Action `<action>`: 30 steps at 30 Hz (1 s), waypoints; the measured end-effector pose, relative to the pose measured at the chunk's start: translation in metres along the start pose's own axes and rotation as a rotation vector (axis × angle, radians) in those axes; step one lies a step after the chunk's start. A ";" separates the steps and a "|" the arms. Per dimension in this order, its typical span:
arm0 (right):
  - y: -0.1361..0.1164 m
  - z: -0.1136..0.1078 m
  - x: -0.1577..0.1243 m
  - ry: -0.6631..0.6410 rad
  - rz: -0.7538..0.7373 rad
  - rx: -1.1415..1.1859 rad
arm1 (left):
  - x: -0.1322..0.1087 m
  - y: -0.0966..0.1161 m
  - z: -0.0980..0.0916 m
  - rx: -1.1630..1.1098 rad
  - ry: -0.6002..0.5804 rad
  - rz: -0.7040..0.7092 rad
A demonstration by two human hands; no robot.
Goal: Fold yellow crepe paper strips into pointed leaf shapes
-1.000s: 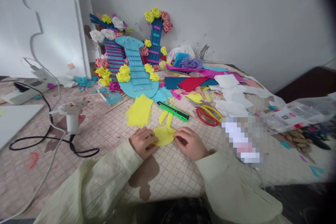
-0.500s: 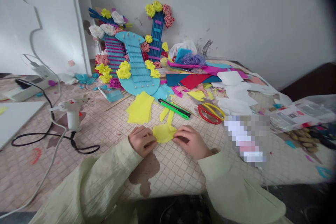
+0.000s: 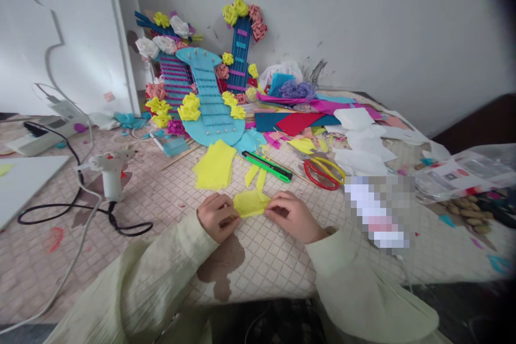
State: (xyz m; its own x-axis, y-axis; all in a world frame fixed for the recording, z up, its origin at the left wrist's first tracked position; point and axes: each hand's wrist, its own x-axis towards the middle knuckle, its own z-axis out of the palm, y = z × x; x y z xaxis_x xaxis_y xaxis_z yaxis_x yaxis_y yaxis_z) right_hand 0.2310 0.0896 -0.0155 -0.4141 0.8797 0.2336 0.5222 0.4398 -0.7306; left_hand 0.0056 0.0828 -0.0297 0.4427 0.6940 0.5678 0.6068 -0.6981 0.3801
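A small piece of yellow crepe paper lies between my hands, its near edge folded into a straight line. My left hand pinches its left end with fingers curled. At the other end, my right hand grips it between thumb and fingers. Narrow yellow paper strips lie just beyond it. A stack of yellow paper pieces rests farther back on the left. The green utility knife lies behind the strips, and scissors with red and yellow handles are to its right.
A white glue gun with a looping cord stands at left. Guitar-shaped decorations with paper flowers, among them a light blue one, lean at the back. White paper pieces and a clear plastic package lie at right.
The near edge of the yellow paper between my hands has been folded up, so the piece looks shorter and straighter along the front. Both hands stay in nearly the same place.
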 end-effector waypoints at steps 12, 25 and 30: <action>-0.010 -0.002 0.009 -0.028 0.054 -0.081 | 0.002 0.004 0.002 -0.039 -0.086 -0.189; -0.006 -0.005 0.005 -0.020 0.046 -0.015 | 0.003 -0.001 0.005 0.000 -0.137 -0.248; -0.007 -0.002 0.007 -0.006 0.038 -0.024 | 0.003 -0.002 0.006 0.008 -0.135 -0.255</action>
State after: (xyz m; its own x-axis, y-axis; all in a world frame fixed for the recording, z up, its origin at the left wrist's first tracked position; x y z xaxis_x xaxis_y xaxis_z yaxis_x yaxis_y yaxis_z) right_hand 0.2264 0.0927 -0.0075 -0.3983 0.8948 0.2017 0.5551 0.4102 -0.7236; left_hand 0.0097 0.0870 -0.0327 0.3583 0.8647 0.3522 0.7148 -0.4967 0.4923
